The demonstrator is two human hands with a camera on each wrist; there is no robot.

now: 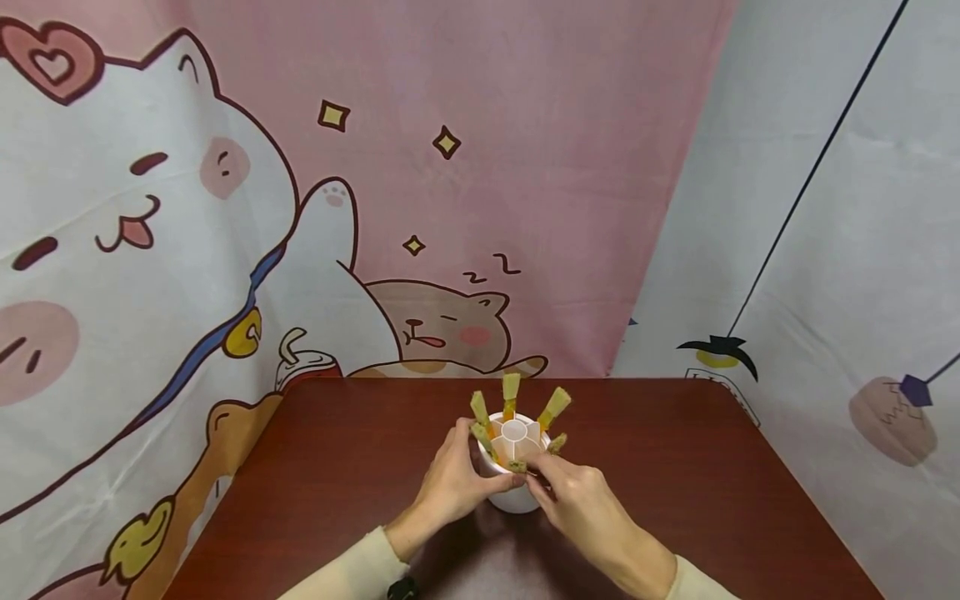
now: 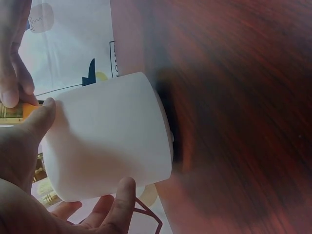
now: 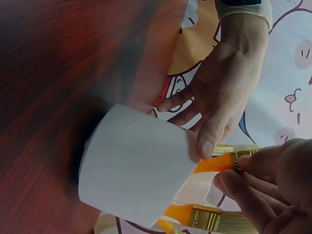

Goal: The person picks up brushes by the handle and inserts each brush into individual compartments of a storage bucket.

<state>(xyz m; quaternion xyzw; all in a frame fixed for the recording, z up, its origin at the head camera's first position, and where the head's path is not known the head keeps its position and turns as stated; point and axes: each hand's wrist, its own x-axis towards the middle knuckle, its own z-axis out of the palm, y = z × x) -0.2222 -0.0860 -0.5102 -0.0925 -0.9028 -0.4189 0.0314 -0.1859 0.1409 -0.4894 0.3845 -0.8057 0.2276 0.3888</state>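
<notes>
A white round holder (image 1: 514, 502) with a divided top stands on the table, and several paintbrushes (image 1: 555, 406) with orange handles stick out of it, bristles up. My left hand (image 1: 448, 482) grips the holder from the left, its thumb near the rim and its fingers along the far side in the left wrist view. My right hand (image 1: 588, 507) is at the near right of the rim. Its thumb and fingers pinch one paintbrush (image 3: 214, 164) at the metal band, while the lower end of that handle is hidden inside the holder.
The dark red-brown wooden table (image 1: 337, 458) extends around the holder on all sides. Behind it hangs a pink and white cloth (image 1: 570, 208) printed with cartoon animals. A dark band (image 1: 402, 588) shows at my left wrist.
</notes>
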